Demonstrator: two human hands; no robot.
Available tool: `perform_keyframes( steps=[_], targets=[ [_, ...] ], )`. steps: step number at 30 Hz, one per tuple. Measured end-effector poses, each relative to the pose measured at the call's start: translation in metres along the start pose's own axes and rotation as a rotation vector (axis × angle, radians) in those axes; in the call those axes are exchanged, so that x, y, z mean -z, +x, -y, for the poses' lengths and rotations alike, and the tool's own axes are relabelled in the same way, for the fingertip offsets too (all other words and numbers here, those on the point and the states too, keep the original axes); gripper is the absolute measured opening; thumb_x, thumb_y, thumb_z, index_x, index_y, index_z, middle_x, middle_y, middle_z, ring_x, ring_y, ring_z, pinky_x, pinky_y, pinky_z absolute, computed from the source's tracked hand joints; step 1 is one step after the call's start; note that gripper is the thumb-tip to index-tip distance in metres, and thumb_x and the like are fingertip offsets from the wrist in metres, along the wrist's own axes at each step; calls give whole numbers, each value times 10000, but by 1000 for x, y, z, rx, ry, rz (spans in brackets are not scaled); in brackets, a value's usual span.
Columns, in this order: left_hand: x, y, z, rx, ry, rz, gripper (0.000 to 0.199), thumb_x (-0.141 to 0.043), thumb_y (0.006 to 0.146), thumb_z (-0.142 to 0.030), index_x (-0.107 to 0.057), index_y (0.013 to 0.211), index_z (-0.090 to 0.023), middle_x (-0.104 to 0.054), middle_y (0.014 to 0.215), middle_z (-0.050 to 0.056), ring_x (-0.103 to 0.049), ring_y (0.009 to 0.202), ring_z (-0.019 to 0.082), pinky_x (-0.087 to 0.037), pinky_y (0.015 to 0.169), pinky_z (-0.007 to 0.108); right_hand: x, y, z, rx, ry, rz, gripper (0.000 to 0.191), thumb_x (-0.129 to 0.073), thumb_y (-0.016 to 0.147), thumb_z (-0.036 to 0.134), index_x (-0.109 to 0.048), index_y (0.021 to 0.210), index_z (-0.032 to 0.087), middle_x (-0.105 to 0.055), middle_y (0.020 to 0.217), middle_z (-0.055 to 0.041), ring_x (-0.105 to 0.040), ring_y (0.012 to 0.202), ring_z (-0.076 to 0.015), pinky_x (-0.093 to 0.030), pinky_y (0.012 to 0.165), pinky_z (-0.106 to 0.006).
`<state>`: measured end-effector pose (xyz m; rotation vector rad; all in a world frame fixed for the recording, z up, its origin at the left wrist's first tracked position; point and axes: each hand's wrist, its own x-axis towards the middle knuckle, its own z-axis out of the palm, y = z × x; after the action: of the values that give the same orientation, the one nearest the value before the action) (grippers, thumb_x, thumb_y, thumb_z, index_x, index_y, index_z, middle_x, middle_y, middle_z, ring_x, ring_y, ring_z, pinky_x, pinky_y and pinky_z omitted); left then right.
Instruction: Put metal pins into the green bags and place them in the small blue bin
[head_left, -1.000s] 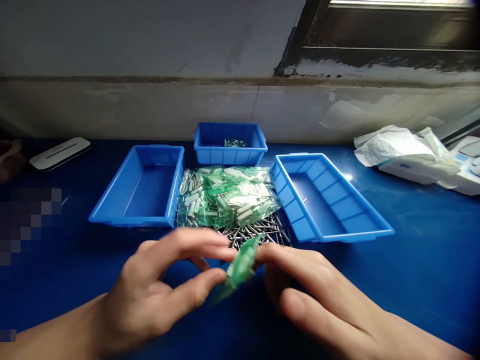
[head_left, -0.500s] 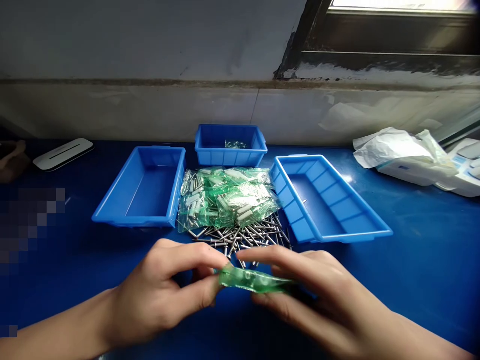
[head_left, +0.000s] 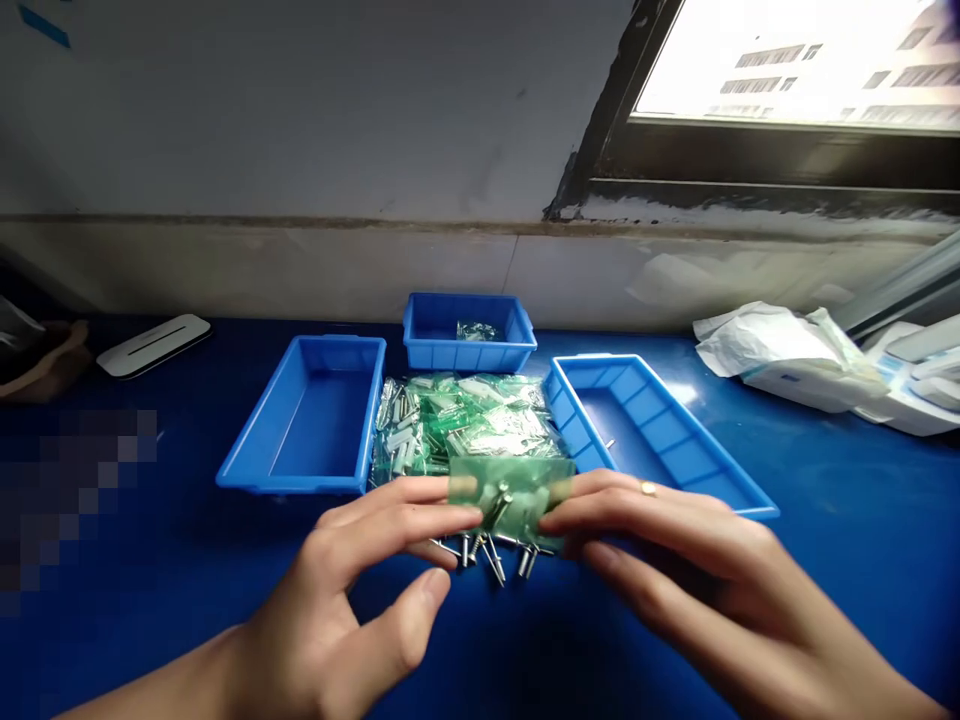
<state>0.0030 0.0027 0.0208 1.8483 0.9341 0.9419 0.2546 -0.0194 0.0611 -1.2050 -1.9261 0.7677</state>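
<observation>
A small green-tinted clear plastic bag (head_left: 517, 492) stands upright between my hands, with screws and pale pieces showing inside. My left hand (head_left: 375, 570) has the bag's left edge between its outstretched fingers, one in front and one seen through the plastic behind; its thumb is apart. On the other side, my right hand (head_left: 675, 560) grips the right edge in the same way, with its thumb below. Just beyond lies a pile of similar filled bags (head_left: 472, 415). Loose screws (head_left: 495, 560) show below the held bag, which hides part of them.
Around the pile stand a left blue bin (head_left: 300, 480), a back blue bin (head_left: 472, 355) holding a small clear packet (head_left: 478, 330), and a right blue bin (head_left: 660, 440) with one small piece inside. A white flat device (head_left: 154, 345) and white wrapping (head_left: 780, 345) lie further out.
The green bag has turned from edge-on to upright and moved up and away, toward the pile. My left thumb has come off it. The view has tilted upward.
</observation>
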Motion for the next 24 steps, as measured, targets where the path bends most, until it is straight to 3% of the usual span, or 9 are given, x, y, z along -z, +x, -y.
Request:
perform_keyframes(
  steps=[2,4,6,9,12,15,20,24],
  targets=[
    [0,4,2,-99,41,-7,436,-565,875,-53,-663,1175,-355,-656,1224,-11,-723,923,142,-609,801,192,13,6,3,63,-145,-71,173,-616,937,232,-725,1013,344,-778,1012,33,-745,908,-172,-596,767,-207],
    [0,9,4,-234,92,6,365,-520,868,-15,-657,1101,-260,-666,1037,22,-700,881,140,-587,773,183,26,21,6,132,-329,-127,141,-614,946,299,-732,1017,326,-792,991,0,-755,887,-228,-625,728,-282],
    [-1,12,6,-386,125,81,324,-477,854,-1,-651,1050,-191,-663,885,38,-676,752,136,-565,695,186,34,44,5,237,-576,-81,208,-569,944,296,-749,1017,224,-794,1016,-89,-767,833,-289,-650,708,-391],
    [-4,10,8,-509,257,233,307,-455,849,10,-644,1030,-151,-694,822,65,-658,677,160,-538,620,221,32,85,-7,322,-884,-63,277,-512,954,172,-758,1060,100,-760,1129,-197,-746,962,-356,-630,816,-521],
    [-6,7,12,-550,331,285,272,-461,862,8,-639,995,-147,-698,795,64,-646,651,167,-521,597,234,22,111,-25,362,-922,78,275,-565,903,68,-760,1088,124,-734,1221,-190,-708,1098,-337,-610,894,-491],
    [-7,7,15,-569,336,262,257,-460,856,6,-635,963,-148,-690,773,61,-633,627,165,-508,577,233,15,112,-33,397,-913,148,328,-536,898,7,-750,1109,137,-693,1298,-183,-679,1155,-302,-588,932,-459],
    [-8,9,19,-579,339,272,251,-449,873,-7,-636,957,-153,-696,766,55,-631,629,164,-501,583,234,9,100,-31,413,-856,274,146,-717,854,153,-763,990,181,-801,975,-77,-759,831,-224,-618,731,-315],
    [-6,9,14,-538,334,320,251,-458,864,-1,-646,958,-138,-700,793,65,-643,669,176,-514,627,248,9,106,-30,396,-803,228,145,-656,855,72,-751,851,182,-781,768,-37,-731,664,-178,-564,618,-254]
  ],
)
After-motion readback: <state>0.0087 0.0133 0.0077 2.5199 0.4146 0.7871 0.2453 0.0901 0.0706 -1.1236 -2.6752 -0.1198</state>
